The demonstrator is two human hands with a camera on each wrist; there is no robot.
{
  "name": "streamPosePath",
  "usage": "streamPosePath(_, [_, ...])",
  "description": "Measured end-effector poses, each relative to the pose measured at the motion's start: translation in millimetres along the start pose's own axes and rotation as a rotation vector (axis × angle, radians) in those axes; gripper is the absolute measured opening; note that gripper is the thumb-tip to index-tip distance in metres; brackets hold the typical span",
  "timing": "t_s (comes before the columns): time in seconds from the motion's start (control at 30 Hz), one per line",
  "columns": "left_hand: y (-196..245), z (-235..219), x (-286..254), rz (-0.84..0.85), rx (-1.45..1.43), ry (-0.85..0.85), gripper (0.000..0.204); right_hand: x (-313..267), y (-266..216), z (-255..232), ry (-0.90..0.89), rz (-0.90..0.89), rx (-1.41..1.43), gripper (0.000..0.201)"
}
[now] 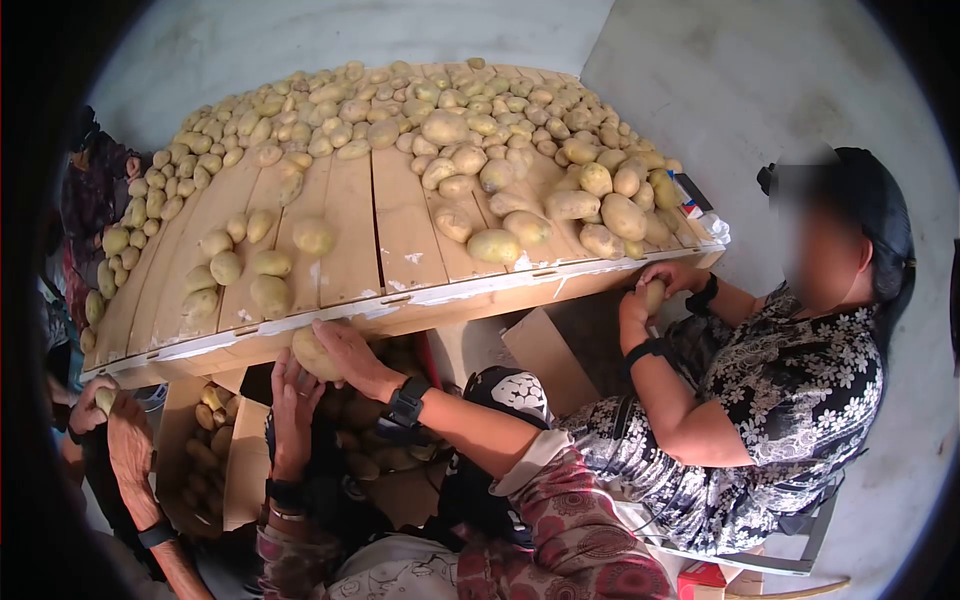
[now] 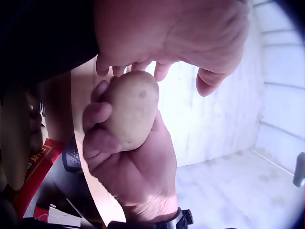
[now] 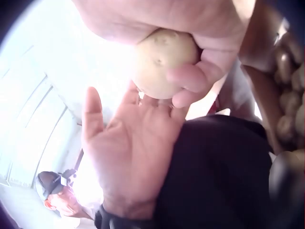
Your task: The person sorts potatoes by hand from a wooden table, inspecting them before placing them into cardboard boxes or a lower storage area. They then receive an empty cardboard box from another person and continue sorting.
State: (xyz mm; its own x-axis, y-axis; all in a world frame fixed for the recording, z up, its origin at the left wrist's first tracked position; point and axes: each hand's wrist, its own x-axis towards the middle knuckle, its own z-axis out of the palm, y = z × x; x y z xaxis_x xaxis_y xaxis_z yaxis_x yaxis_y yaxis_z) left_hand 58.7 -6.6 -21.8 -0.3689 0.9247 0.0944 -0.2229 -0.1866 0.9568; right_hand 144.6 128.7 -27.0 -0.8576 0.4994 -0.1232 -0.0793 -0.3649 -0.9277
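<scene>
A large pale potato (image 1: pixel 313 356) is held in my right hand (image 1: pixel 352 362) just below the front edge of the sloping wooden table (image 1: pixel 345 240). In the left wrist view, the fingers of my right hand (image 2: pixel 138 171) curl round the potato (image 2: pixel 133 107). My left hand (image 1: pixel 294 408) is right beside it, thumb spread away. As the right wrist view has it, the left palm (image 3: pixel 138 148) is turned up, its fingers straight and their tips partly hidden behind the potato (image 3: pixel 164 62). Loose potatoes (image 1: pixel 270 295) lie on the boards just above my hands.
Many potatoes (image 1: pixel 445 127) heap across the table's far side. Below the edge, a cardboard box (image 1: pixel 245 465) holds potatoes, with more between my knees. A seated person (image 1: pixel 760 430) on the right handles a potato (image 1: pixel 655 296); another person's hands (image 1: pixel 130 440) hold one at left.
</scene>
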Motion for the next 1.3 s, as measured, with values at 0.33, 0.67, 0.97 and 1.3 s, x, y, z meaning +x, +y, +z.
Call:
streamPosePath(0.33, [-10.1,-23.4,4.2,-0.243,-0.541,0.053,0.053,-22.0,-24.1,26.9,-0.101,-0.405,-0.245,0.025])
streamPosePath(0.67, [-14.8,-16.6,7.7,-0.236,-0.62,0.114,0.038,-17.1,-21.6,9.8,0.073,-0.573,-0.231,0.036])
streamPosePath(0.97, [-20.3,-27.2,7.9,-0.169,-0.608,0.034,0.041,-24.7,-15.3,2.3,-0.03,0.135,-0.005,0.055])
streamPosePath(1.3, [-3.2,-22.2,7.0,-0.093,-0.301,-0.155,0.057,-12.7,-13.8,13.4,-0.01,0.172,0.019,0.044])
